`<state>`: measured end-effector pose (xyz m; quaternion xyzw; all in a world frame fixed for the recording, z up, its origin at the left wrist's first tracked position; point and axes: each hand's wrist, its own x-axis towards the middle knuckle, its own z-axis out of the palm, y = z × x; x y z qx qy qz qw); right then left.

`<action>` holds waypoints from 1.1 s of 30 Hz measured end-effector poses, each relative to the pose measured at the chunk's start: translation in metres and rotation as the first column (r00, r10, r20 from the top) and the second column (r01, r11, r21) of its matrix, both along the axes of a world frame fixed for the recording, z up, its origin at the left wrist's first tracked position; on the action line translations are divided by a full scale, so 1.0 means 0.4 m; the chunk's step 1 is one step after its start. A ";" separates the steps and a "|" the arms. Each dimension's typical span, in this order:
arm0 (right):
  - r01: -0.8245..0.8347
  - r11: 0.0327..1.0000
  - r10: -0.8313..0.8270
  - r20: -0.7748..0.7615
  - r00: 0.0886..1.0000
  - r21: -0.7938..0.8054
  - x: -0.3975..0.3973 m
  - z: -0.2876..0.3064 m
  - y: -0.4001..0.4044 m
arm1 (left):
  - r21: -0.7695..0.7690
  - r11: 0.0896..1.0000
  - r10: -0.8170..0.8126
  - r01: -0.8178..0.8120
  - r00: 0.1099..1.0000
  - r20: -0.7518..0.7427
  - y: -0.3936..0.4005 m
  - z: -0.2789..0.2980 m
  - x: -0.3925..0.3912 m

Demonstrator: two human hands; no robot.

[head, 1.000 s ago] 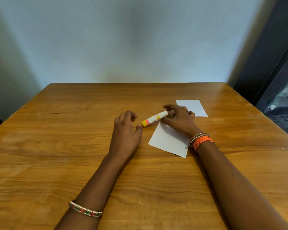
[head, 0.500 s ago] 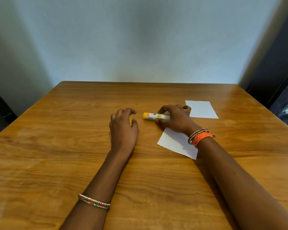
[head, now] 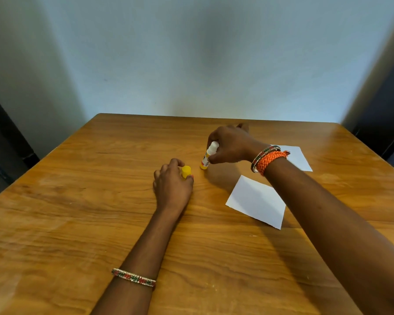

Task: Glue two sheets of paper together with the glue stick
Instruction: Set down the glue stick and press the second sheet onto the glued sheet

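My right hand [head: 231, 145] grips the uncapped glue stick [head: 208, 155], which stands nearly upright with its yellow base on the wooden table [head: 77, 212] and its white tip up. Just to its left, my left hand [head: 172, 184] rests on the table and holds the yellow cap [head: 186, 171] between thumb and fingers. One white paper sheet [head: 256, 201] lies flat to the right of my left hand. A second white sheet [head: 298, 159] lies farther back, partly hidden behind my right wrist.
A pale wall stands directly behind the table's far edge. Dark door frames or furniture flank the table at both sides. Bare wood stretches across the left half and the near part of the tabletop.
The cap has come off the glue stick and sits in my left hand. My right hand has lifted off the near sheet and turned the stick from lying sideways to standing upright.
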<state>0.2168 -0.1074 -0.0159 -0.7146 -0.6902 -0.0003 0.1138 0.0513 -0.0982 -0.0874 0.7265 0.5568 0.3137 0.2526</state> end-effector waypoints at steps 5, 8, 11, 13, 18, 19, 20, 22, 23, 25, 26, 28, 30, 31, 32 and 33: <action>0.001 1.000 -0.001 0.020 1.000 0.008 -0.011 0.000 0.022 | 0.000 1.000 0.000 0.000 1.000 0.007 0.001 0.000 -0.001; 0.031 0.999 -0.031 0.000 1.000 0.018 -0.013 -0.006 0.023 | 0.002 1.000 0.006 -0.006 1.000 -0.003 0.001 0.003 -0.001; 0.047 0.999 -0.046 -0.057 0.997 0.015 -0.014 -0.017 0.020 | -0.003 1.000 0.008 -0.008 1.000 -0.011 0.002 0.003 -0.002; 0.053 0.999 -0.053 -0.080 0.995 0.000 -0.017 -0.029 0.018 | 0.000 1.000 0.002 -0.002 1.000 -0.009 0.001 0.001 -0.004; 0.066 0.998 -0.066 -0.112 0.992 -0.002 -0.021 -0.047 0.016 | 0.009 1.000 -0.003 0.003 1.000 -0.008 0.001 0.002 -0.007; 0.067 0.998 -0.066 -0.118 0.991 0.003 -0.022 -0.048 0.016 | 0.014 1.000 0.000 0.000 1.000 -0.010 0.002 0.002 -0.007; 0.067 0.998 -0.066 -0.124 0.990 0.005 -0.022 -0.048 0.016 | 0.018 1.000 0.003 -0.002 1.000 -0.015 0.004 0.001 -0.006; 0.068 0.998 -0.068 -0.135 0.989 -0.003 -0.023 -0.048 0.015 | 0.017 1.000 0.002 -0.002 1.000 -0.026 0.008 -0.002 -0.005; 0.070 0.997 -0.072 -0.141 0.987 -0.015 -0.022 -0.047 0.013 | 0.007 1.000 0.000 0.001 0.999 -0.032 0.009 -0.003 -0.005; 0.089 0.995 -0.095 -0.160 0.983 -0.045 -0.016 -0.043 0.000 | -0.013 1.000 -0.004 0.004 0.999 -0.040 0.006 -0.002 -0.004; 0.114 0.992 -0.121 -0.164 0.979 -0.053 -0.012 -0.041 -0.015 | 0.003 1.000 0.003 -0.003 0.999 -0.037 0.001 0.002 -0.004; 0.190 0.982 -0.191 -0.129 0.973 -0.019 -0.002 -0.042 -0.068 | 0.137 0.990 0.037 -0.040 0.999 0.023 -0.020 0.019 -0.002; 0.264 0.963 -0.261 -0.047 0.964 0.060 0.008 -0.056 -0.142 | 0.348 0.935 0.024 -0.073 0.989 0.144 -0.046 0.042 0.000; 0.295 0.952 -0.295 -0.008 0.955 0.076 0.009 -0.065 -0.182 | 0.433 0.899 -0.019 -0.071 0.979 0.201 -0.059 0.052 0.002; 0.318 0.946 -0.320 0.026 0.947 0.056 0.008 -0.074 -0.220 | 0.491 0.870 -0.077 -0.051 0.968 0.238 -0.073 0.058 0.005; 0.328 0.945 -0.328 0.051 0.943 0.011 0.006 -0.084 -0.252 | 0.520 0.854 -0.144 -0.007 0.957 0.251 -0.086 0.061 0.009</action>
